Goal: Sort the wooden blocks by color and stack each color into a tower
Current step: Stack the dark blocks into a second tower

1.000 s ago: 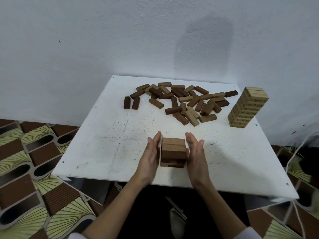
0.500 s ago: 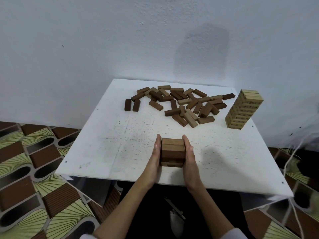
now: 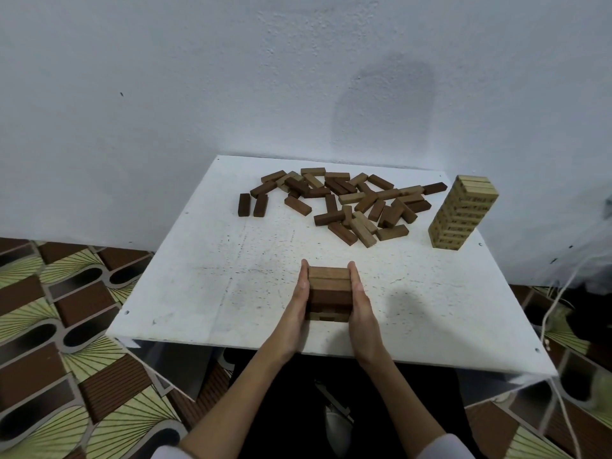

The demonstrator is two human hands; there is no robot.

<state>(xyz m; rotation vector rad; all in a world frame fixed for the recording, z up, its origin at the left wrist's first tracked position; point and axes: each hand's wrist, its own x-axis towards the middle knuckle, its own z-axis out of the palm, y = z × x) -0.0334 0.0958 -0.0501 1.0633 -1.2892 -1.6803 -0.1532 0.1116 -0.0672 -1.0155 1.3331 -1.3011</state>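
Near the table's [image 3: 198, 293] front edge stood a short brown stack [image 3: 329, 293]. Both flat hands, left [image 3: 298, 303] and right [image 3: 362, 303], pressed its sides, fingers straight. Loose blocks [image 3: 341, 203] lay scattered farther back; a pale tower [image 3: 462, 212] stood at the right.

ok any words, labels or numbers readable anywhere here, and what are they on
Pale block tower: dark marks on the sides of its blocks, perhaps print, too small and blurred to read.
Brown stack between the left hand and right hand: no text.
Loose blocks, table, wall: no text to be seen.
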